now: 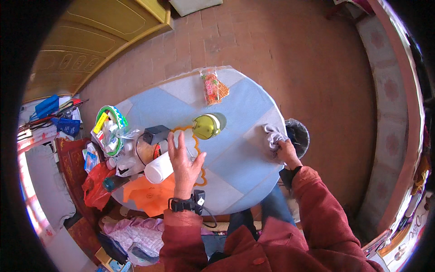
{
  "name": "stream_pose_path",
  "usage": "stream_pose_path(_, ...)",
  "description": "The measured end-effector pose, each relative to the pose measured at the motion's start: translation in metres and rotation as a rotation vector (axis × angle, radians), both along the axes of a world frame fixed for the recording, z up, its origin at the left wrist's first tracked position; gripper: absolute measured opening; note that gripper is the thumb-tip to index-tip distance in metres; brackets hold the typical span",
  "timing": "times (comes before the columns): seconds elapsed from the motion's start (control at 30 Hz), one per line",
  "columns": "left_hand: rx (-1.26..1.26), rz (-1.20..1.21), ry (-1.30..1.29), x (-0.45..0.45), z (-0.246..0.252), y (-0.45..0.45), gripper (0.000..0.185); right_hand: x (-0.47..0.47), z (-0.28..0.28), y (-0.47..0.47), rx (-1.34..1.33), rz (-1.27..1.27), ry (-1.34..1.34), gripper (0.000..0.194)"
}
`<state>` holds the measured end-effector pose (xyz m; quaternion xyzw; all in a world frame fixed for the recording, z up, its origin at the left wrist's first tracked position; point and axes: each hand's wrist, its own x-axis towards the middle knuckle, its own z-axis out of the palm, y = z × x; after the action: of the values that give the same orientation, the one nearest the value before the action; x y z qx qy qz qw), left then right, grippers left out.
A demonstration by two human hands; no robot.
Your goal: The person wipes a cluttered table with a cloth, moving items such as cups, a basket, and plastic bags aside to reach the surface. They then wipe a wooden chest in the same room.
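Observation:
My right hand (pixel 289 153) grips a crumpled grey cloth (pixel 271 139) against the right edge of the oval table (pixel 238 149), which has a blue and grey patterned cover. My left hand (pixel 183 163) is raised with its fingers apart, over or beside a white cylindrical container (pixel 159 170) lying tilted. It holds nothing. A green-lidded cup or bottle (pixel 206 126) stands near the table's middle. A clear packet of snack food (pixel 213 87) lies by the far edge.
At left are a round green-rimmed basket (pixel 121 117), a black box (pixel 156 134), a red plastic bag (pixel 97 187), a teal-capped bottle (pixel 109 183) and an orange sheet or bag (pixel 149 193). A lined bin (pixel 300 136) stands beyond the right edge. A wooden cabinet (pixel 98 30) is at upper left.

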<state>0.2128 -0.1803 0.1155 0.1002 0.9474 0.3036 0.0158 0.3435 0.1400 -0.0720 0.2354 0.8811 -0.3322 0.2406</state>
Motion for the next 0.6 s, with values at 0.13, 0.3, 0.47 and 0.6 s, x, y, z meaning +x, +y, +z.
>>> stream_pose_path(0.13,0.024,-0.058,-0.023,-0.029,0.004,0.044,0.088,0.0,-0.001,0.002,-0.022,0.018,-0.013,0.035)
stream_pose_path(0.3,-0.183,-0.083,-0.093,-0.045,0.0,0.068,0.079,0.0,0.0,0.006,-0.029,0.089,-0.011,0.033)
stream_pose_path(0.47,-0.215,-0.084,-0.004,-0.041,-0.005,0.062,0.068,-0.002,0.003,0.006,-0.057,0.079,-0.013,0.033)
stream_pose_path(0.6,-0.115,-0.028,0.035,-0.045,-0.004,0.034,0.064,-0.003,0.006,0.006,-0.065,0.052,-0.003,0.033)
